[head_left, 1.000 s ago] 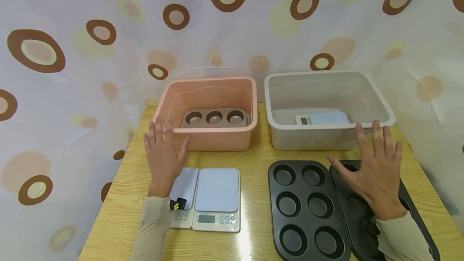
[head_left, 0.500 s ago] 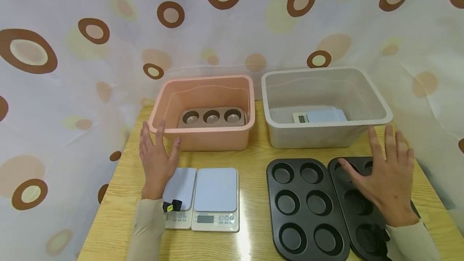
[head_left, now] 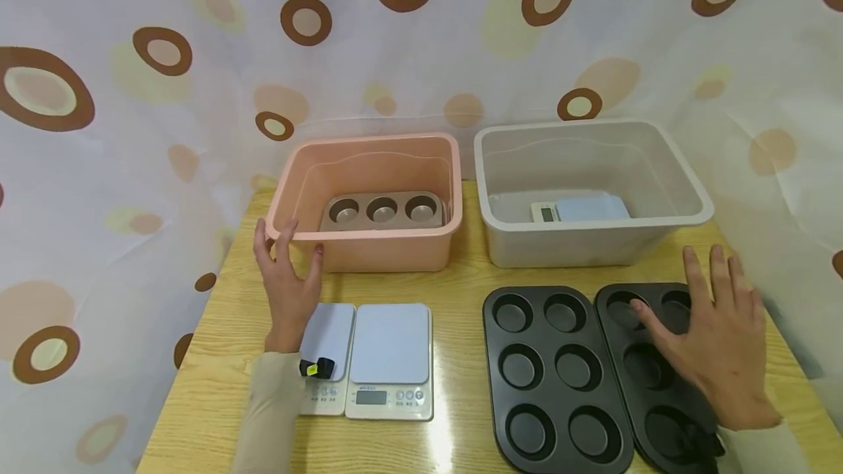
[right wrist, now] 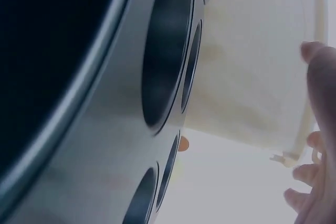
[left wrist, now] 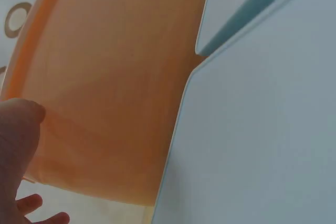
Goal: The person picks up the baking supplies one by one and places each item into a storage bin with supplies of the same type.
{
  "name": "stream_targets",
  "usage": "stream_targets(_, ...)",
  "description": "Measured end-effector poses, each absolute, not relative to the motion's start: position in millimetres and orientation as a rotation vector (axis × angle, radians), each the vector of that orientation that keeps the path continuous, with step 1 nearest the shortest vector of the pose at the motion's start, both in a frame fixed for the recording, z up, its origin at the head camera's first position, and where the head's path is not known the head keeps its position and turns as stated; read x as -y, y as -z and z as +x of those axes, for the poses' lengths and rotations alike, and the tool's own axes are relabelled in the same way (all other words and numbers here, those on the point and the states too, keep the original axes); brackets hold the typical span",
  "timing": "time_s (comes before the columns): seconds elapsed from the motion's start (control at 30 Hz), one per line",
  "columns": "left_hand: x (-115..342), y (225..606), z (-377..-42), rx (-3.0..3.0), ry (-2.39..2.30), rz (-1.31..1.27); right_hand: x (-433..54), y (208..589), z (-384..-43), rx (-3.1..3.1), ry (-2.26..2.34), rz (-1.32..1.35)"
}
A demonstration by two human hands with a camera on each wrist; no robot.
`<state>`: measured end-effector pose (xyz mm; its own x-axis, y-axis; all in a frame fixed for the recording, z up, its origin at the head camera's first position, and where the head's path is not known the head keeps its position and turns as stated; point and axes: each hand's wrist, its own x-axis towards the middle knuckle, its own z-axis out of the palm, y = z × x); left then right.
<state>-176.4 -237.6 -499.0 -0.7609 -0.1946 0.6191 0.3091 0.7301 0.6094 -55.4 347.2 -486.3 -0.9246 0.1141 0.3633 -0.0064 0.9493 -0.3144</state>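
Note:
At the front left corner of the pink plastic bin (head_left: 388, 254) is my left hand (head_left: 290, 306), fingers spread around the rim. Its thumb (left wrist: 23, 116) lies against or close to the bin's outer wall in the left wrist view; firm contact is unclear. Inside that bin sits a small muffin pan (head_left: 358, 219). My right hand (head_left: 727, 357), fingers extended and apart, hovers over the right dark muffin pan (head_left: 615, 357) and covers part of it. A second dark muffin pan (head_left: 549, 335) lies beside it. Two kitchen scales (head_left: 388, 342) lie side by side near my left forearm.
A grey plastic bin (head_left: 560, 247) stands right of the pink one, with a white and blue kitchen scale (head_left: 589, 209) inside. Both bins are near the back edge of the wooden table (head_left: 461, 386). A patterned curtain (head_left: 421, 64) hangs behind.
My right hand has moved right and toward me, away from the grey bin's front rim. My left hand has shifted slightly left, its fingers now more bent at the pink bin's corner.

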Motion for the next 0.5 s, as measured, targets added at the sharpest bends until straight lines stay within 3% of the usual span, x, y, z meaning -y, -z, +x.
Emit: stream_targets(0.5, 233.5, 508.0, -182.7, 2.14, 1.093, -0.096, -370.1, 495.8, -39.4, 2.809, -0.47, -0.143)
